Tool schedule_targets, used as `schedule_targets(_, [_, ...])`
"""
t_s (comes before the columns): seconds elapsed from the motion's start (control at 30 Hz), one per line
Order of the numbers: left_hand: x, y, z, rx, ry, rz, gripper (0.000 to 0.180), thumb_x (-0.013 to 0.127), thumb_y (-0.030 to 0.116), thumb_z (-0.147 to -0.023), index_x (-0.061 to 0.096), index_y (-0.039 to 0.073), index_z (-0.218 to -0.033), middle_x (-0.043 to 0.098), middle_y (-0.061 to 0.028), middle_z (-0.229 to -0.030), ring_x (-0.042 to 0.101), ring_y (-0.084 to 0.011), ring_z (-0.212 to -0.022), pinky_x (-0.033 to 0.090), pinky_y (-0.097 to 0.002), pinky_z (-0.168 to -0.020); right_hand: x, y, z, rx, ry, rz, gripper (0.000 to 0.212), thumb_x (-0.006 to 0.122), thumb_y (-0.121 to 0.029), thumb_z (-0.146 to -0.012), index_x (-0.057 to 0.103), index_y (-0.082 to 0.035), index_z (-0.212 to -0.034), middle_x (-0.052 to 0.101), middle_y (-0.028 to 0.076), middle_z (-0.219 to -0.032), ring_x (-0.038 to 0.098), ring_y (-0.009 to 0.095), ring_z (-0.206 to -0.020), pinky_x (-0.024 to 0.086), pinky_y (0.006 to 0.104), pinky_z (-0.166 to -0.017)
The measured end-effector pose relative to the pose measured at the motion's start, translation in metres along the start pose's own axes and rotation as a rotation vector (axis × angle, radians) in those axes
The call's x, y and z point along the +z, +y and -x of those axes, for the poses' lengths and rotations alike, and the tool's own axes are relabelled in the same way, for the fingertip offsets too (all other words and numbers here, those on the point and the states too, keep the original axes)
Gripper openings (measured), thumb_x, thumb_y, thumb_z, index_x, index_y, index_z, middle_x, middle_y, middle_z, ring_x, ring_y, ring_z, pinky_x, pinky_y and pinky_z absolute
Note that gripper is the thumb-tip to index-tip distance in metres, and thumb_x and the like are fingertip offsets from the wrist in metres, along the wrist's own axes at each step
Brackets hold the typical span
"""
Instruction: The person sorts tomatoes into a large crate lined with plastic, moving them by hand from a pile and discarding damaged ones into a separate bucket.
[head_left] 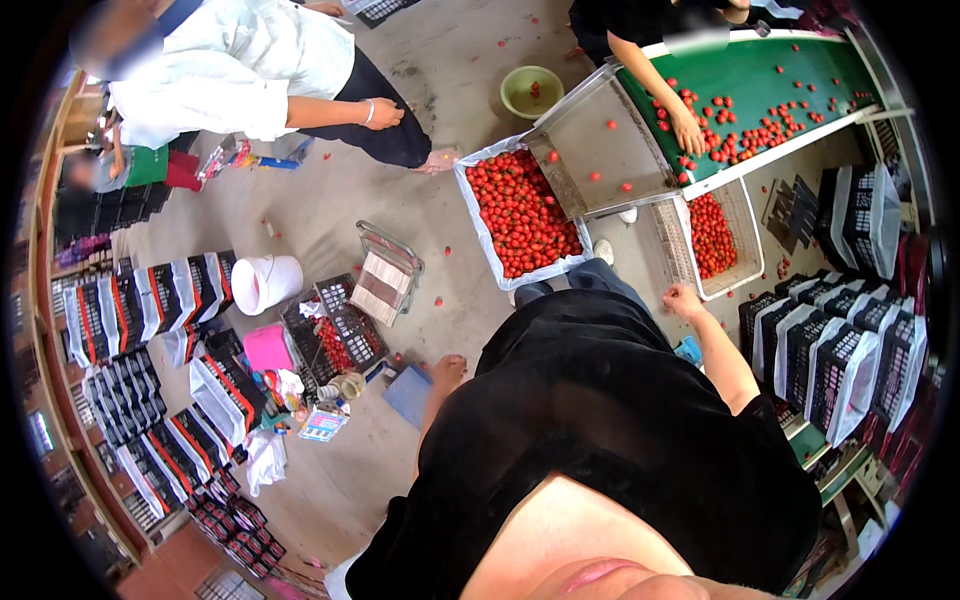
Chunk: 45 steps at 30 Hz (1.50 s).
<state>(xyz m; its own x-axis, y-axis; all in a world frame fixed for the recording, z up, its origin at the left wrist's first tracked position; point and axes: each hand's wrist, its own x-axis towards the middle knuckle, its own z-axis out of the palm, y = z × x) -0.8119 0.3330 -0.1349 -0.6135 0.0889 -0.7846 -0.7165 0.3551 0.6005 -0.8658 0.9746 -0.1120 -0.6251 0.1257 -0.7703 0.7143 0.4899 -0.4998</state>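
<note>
Low at my left side hangs my left hand (450, 372), its fingers curled in and no object showing in it. My right hand (683, 302) is loosely closed, also with nothing visible in it, beside the near corner of a pale plastic basket (675, 238) holding small red tomatoes (712, 235). Right in front of my legs stands a crate with a white liner (545, 270), heaped with red tomatoes (515, 212). A sloped metal chute (605, 150) leads down to its edge, with a few tomatoes lying on it. Neither hand touches these containers.
A co-worker's hand (688, 132) rests among tomatoes on a green conveyor belt (745, 90). Another person in a white shirt (240, 75) stands far left. Nearby are a folding stool (385, 285), a white bucket (266, 283), a green basin (533, 92), and stacked black crates (840, 350).
</note>
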Motion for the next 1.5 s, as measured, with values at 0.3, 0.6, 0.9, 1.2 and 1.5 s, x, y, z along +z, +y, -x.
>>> schedule_targets(0.3, [0.080,0.081,-0.020,0.148,0.139,0.100,0.013,0.068,0.013,-0.086,0.066,0.004,-0.095,0.066,-0.0020,-0.080,0.059,-0.0120,-0.071,0.047,-0.0270,-0.069,-0.063,-0.032,-0.058,-0.227,0.194,-0.103,0.013,0.063,-0.011,-0.086,0.067,0.001,-0.085,0.065,0.006,-0.068,0.061,0.015,-0.061,0.049,0.0314,-0.057])
schedule_targets(0.6, [0.048,0.024,-0.020,0.003,0.212,0.108,0.022,0.074,0.023,-0.082,0.066,0.003,-0.085,0.066,-0.0043,-0.072,0.064,-0.0158,-0.066,0.051,-0.0322,-0.065,-0.010,-0.007,-0.037,0.023,0.033,-0.165,0.012,0.066,-0.007,-0.088,0.061,0.001,-0.095,0.068,0.009,-0.076,0.067,0.020,-0.062,0.053,0.0328,-0.055])
schedule_targets(0.9, [0.007,-0.039,-0.049,-0.012,0.288,0.020,0.025,0.070,0.026,-0.082,0.068,0.002,-0.077,0.066,-0.0067,-0.067,0.063,-0.0179,-0.060,0.050,-0.0335,-0.061,0.034,-0.050,-0.007,-0.019,-0.014,-0.079,0.012,0.069,-0.006,-0.087,0.061,0.002,-0.092,0.067,0.012,-0.077,0.066,0.021,-0.066,0.053,0.0336,-0.058])
schedule_targets(1.2, [0.004,-0.010,-0.068,0.065,0.288,-0.127,0.026,0.066,0.026,-0.084,0.069,0.001,-0.087,0.069,-0.0097,-0.075,0.066,-0.0192,-0.071,0.052,-0.0332,-0.067,0.052,-0.052,-0.018,-0.080,0.022,-0.188,0.010,0.068,-0.004,-0.087,0.063,0.003,-0.093,0.066,0.011,-0.076,0.064,0.019,-0.064,0.053,0.0324,-0.059])
schedule_targets(1.5, [0.027,-0.038,-0.068,0.083,0.311,-0.278,0.032,0.074,0.032,-0.080,0.070,0.001,-0.087,0.072,-0.0143,-0.082,0.069,-0.0265,-0.078,0.054,-0.0370,-0.075,0.043,-0.031,0.024,0.039,0.054,-0.084,0.014,0.070,-0.007,-0.085,0.064,0.001,-0.094,0.068,0.009,-0.079,0.064,0.018,-0.063,0.052,0.0314,-0.058])
